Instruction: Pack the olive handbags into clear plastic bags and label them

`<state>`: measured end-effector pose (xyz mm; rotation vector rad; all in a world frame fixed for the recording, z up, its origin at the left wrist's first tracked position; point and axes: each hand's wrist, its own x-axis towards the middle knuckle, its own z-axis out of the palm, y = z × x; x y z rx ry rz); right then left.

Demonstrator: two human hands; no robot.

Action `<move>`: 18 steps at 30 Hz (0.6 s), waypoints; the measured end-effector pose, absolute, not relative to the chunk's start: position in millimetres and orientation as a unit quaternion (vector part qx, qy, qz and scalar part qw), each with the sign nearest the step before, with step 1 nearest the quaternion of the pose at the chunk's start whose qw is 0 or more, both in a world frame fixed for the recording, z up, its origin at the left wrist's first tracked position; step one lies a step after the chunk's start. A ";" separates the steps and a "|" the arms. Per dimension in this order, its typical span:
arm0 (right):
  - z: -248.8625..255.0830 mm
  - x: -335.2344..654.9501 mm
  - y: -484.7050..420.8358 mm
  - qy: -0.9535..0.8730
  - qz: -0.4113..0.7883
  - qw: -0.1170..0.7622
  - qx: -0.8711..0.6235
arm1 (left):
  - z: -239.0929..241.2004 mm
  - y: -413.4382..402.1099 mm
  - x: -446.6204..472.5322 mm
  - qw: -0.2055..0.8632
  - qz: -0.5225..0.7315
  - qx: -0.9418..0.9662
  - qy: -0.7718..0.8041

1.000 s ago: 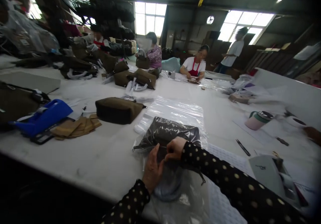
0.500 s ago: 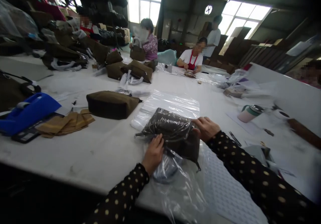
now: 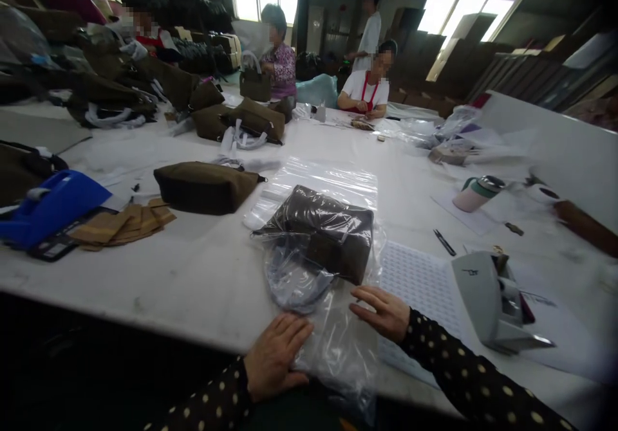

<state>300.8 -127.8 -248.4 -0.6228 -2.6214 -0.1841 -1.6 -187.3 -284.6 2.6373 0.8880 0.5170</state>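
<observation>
A dark brown handbag [image 3: 333, 222] lies inside a clear plastic bag [image 3: 340, 328] on the white table. Its wrapped handles [image 3: 297, 289] curve toward me under the film. My left hand [image 3: 279, 354] is at the table's front edge, fingers stretched out beside the plastic bag's loose end. To the right, my right hand [image 3: 381, 312] hovers over or rests on the plastic just below the handbag's near corner, with its fingers apart. Beneath the bag, more flat clear plastic bags [image 3: 333, 177] show at the far side.
Left stand another brown handbag [image 3: 205, 186], brown paper tags [image 3: 123, 225] and a blue tape dispenser [image 3: 58, 202]. Right are a sticker sheet [image 3: 420, 283], a grey dispenser [image 3: 492, 302], thread snips [image 3: 444, 242] and a mug [image 3: 477, 193]. Several people work across the table.
Both hands have come off the handbag and drawn back toward me, down to the plastic bag's loose end. The handbag now lies flat with its handles spread toward me. The view has shifted somewhat.
</observation>
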 end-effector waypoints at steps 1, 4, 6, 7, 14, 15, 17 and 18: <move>-244.6 303.9 -125.4 -0.944 -0.039 0.234 -0.229 | -290.2 -191.9 -1.0 0.137 0.188 0.918 0.320; -237.8 308.2 -123.6 -0.928 0.069 0.242 -0.275 | -298.1 -197.9 -1.1 0.098 0.236 0.901 0.350; -238.7 303.7 -124.8 -0.896 0.103 0.264 -0.342 | -296.1 -199.5 -2.5 0.094 0.263 0.885 0.372; -240.8 299.7 -125.5 -0.874 0.103 0.284 -0.381 | -293.9 -200.0 -3.1 0.100 0.274 0.877 0.382; -256.2 273.0 -131.2 -0.785 0.010 0.417 -0.457 | -274.0 -197.0 -6.2 0.278 0.371 0.683 0.564; -254.2 270.3 -134.0 -0.791 -0.003 0.430 -0.434 | -270.3 -196.0 -8.3 0.291 0.386 0.644 0.593; -247.4 263.2 -143.1 -0.807 -0.021 0.440 -0.393 | -263.5 -193.8 -15.9 0.283 0.414 0.599 0.624; -243.9 258.5 -149.0 -0.809 -0.022 0.435 -0.393 | -261.1 -192.7 -21.6 0.265 0.421 0.591 0.635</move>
